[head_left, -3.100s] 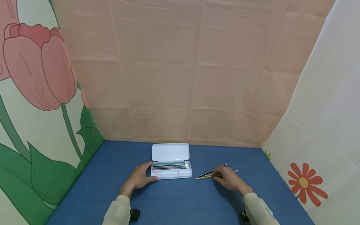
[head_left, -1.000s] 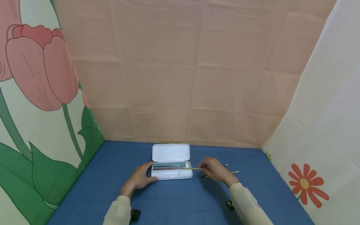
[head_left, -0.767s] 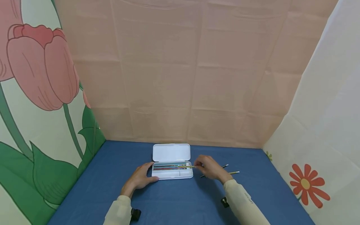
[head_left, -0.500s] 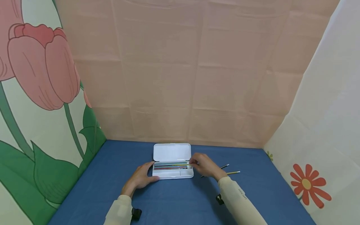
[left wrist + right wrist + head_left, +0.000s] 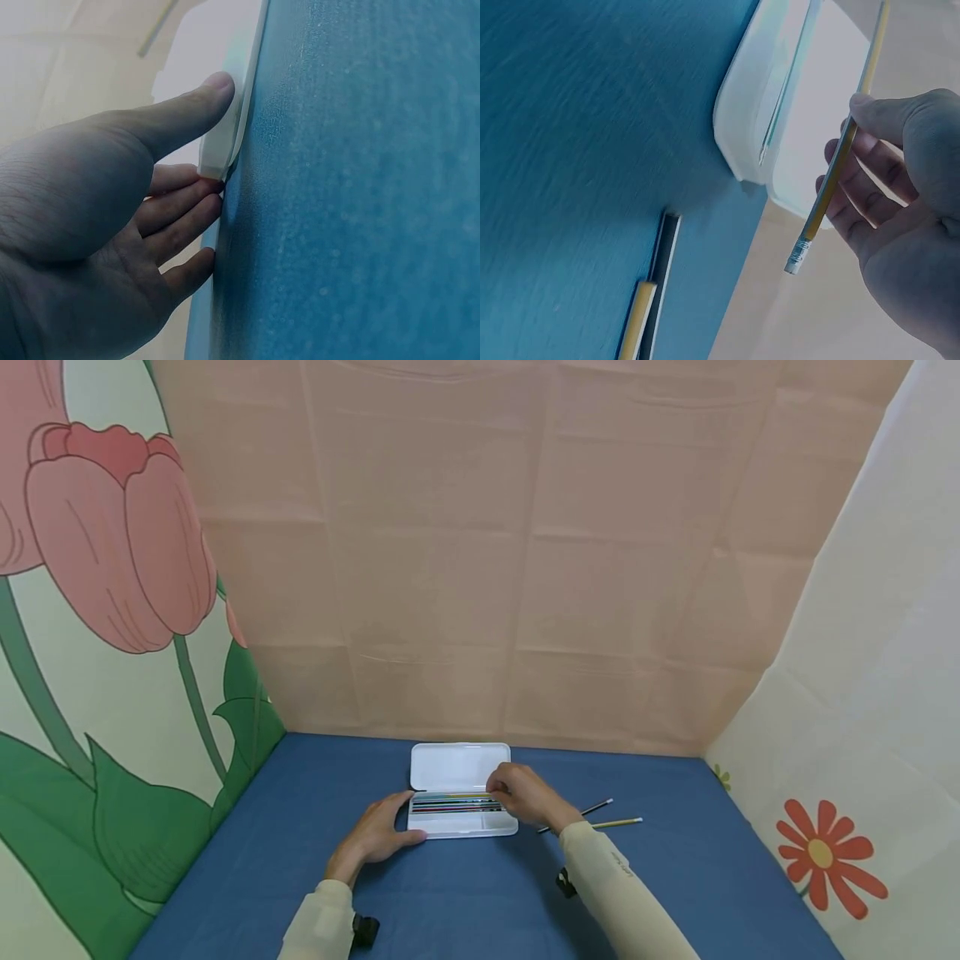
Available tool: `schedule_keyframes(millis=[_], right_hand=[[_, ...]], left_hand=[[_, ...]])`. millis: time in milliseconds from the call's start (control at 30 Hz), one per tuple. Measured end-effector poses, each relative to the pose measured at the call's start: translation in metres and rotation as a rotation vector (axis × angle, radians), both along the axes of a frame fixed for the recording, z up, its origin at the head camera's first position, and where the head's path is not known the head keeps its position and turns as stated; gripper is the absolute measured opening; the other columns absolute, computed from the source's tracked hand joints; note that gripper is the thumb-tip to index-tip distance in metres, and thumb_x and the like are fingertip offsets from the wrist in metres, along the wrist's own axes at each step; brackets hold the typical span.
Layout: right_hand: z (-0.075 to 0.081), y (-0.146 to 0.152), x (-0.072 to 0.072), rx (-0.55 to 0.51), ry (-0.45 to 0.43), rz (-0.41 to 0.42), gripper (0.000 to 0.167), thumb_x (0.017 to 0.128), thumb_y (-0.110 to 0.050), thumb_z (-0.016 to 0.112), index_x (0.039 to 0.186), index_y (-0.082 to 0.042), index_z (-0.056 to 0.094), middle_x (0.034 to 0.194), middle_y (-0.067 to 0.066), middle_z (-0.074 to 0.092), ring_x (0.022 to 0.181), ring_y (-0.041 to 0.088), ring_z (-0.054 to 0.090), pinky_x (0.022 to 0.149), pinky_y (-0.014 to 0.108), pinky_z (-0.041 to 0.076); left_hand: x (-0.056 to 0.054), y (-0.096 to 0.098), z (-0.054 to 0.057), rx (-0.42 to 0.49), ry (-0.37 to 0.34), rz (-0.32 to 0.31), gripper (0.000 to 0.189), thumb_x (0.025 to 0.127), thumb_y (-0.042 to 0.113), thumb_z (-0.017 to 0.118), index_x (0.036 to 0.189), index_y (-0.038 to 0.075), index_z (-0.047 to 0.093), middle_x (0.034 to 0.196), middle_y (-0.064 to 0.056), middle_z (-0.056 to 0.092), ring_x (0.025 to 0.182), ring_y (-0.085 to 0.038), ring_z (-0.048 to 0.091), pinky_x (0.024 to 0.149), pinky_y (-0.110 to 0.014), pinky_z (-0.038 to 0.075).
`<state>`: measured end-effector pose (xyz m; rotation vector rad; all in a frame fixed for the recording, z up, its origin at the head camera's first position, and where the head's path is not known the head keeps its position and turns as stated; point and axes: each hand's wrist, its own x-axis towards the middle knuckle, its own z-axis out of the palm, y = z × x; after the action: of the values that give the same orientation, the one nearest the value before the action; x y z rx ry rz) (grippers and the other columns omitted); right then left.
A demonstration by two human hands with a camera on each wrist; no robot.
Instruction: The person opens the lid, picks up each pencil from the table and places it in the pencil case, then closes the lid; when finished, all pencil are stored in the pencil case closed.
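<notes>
Well, across your blue cloth, the white pencil case lies with its lid raised. Your left hand touches the case's left end, thumb and fingers apart. Your right hand pinches a yellow pencil over the case, beside its row of pencils. To its right, you have a dark pencil and a second yellow pencil on the cloth.

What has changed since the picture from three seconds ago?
The right hand has taken a yellow pencil from the blue cloth and carried it left to the white case. The left hand still holds the case's left end; the lid stays open, the dark pencil and other yellow pencil remain on the cloth.
</notes>
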<state>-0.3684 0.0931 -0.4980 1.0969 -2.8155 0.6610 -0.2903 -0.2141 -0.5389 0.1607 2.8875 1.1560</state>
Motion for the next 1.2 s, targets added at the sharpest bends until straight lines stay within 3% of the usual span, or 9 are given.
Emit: schedule_keyframes(millis=[267, 567, 1200], right_hand=[[0.000, -0.017, -0.005, 0.011, -0.019, 0.024, 0.012, 0.109, -0.006, 0.072, 0.113, -0.008, 0.084, 0.103, 0.000, 0.077, 0.089, 0.009, 0.064, 0.084, 0.031, 0.062], [-0.002, -0.036, -0.011, 0.044, -0.018, 0.044, 0.012, 0.106, -0.001, 0.073, 0.107, -0.005, 0.083, 0.093, 0.001, 0.073, 0.085, 0.010, 0.060, 0.082, 0.030, 0.059], [-0.014, -0.056, -0.011, 0.044, -0.076, 0.059, 0.013, 0.106, -0.001, 0.073, 0.105, -0.008, 0.084, 0.092, 0.002, 0.075, 0.084, 0.008, 0.058, 0.081, 0.025, 0.055]], left_hand=[[0.000, 0.000, -0.001, 0.011, 0.000, 0.000, 0.086, 0.095, 0.030, 0.093, 0.165, 0.000, 0.052, 0.170, -0.028, 0.054, 0.161, -0.055, 0.047, 0.131, -0.075, 0.039], [-0.001, -0.001, -0.001, 0.005, -0.008, 0.006, 0.086, 0.096, 0.031, 0.093, 0.165, 0.000, 0.052, 0.170, -0.029, 0.053, 0.161, -0.055, 0.047, 0.131, -0.075, 0.039], [-0.001, -0.002, -0.002, 0.003, -0.015, 0.002, 0.087, 0.096, 0.032, 0.092, 0.166, 0.000, 0.051, 0.171, -0.029, 0.052, 0.161, -0.055, 0.046, 0.131, -0.075, 0.039]])
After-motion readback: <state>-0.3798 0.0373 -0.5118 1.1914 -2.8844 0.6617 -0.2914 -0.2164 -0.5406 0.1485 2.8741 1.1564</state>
